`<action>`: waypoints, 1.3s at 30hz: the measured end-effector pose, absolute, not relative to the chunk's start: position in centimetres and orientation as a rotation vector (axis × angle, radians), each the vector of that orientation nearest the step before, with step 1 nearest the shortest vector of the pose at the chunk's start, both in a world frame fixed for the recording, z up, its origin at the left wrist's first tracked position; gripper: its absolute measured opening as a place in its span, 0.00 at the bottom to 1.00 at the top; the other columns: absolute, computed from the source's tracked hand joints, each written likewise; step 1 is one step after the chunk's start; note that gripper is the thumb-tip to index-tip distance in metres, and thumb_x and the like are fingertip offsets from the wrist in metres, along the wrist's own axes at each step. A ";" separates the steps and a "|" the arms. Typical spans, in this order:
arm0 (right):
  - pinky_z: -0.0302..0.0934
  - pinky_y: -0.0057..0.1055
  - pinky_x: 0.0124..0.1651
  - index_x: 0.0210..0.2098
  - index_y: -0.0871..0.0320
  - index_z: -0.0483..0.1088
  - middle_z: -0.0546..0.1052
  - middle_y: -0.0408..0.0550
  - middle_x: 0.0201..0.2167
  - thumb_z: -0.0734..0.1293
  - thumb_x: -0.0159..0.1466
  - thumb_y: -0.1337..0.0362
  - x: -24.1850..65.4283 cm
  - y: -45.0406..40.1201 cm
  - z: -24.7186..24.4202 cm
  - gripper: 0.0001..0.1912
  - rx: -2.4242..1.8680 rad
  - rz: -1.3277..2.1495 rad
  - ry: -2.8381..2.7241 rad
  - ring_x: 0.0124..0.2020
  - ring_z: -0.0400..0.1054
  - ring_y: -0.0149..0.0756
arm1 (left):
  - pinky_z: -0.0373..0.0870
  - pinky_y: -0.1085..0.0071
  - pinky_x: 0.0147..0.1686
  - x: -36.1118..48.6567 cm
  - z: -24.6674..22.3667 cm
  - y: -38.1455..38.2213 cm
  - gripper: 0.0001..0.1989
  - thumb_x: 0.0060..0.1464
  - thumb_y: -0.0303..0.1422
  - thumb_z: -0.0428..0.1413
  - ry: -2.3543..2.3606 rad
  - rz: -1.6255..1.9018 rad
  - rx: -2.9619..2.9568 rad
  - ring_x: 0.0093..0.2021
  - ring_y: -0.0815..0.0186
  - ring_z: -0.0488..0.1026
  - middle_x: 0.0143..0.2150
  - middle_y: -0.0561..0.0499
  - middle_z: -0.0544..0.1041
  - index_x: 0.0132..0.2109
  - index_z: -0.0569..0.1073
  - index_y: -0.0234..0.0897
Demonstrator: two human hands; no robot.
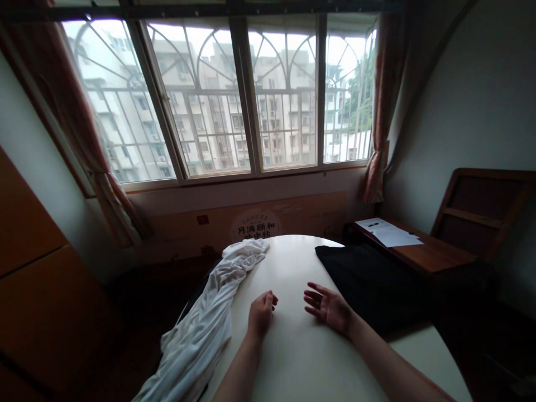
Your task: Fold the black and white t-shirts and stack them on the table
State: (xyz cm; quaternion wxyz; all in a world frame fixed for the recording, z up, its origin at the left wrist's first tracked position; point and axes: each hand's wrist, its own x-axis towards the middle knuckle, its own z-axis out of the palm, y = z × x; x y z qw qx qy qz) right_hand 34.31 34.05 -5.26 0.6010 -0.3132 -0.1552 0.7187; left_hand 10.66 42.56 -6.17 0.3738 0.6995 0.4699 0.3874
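Table [288, 265], white, with rounded far edge. Crumpled white cloth [205, 318] runs along the left edge, from the far end toward the near side; black cloth [377, 285] lies spread along the right edge. Left hand [260, 312], nearer the white cloth: fingers curled inward. Right hand [329, 309], just beside the black cloth: fingers extended, slightly spread. Whether either hand touches the table cannot be told. Beyond the right edge, white papers [391, 233] lie on a wooden desk [448, 257].
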 end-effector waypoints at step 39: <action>0.69 0.38 0.43 0.44 0.59 0.74 0.79 0.48 0.33 0.71 0.64 0.52 32.8 32.9 -5.3 0.17 -0.818 1.514 -0.701 0.35 0.75 0.38 | 0.68 0.64 0.52 9.9 -0.5 44.6 0.13 0.61 0.32 0.50 1.705 1.032 2.131 0.48 0.57 0.75 0.48 0.42 0.80 0.48 0.77 0.35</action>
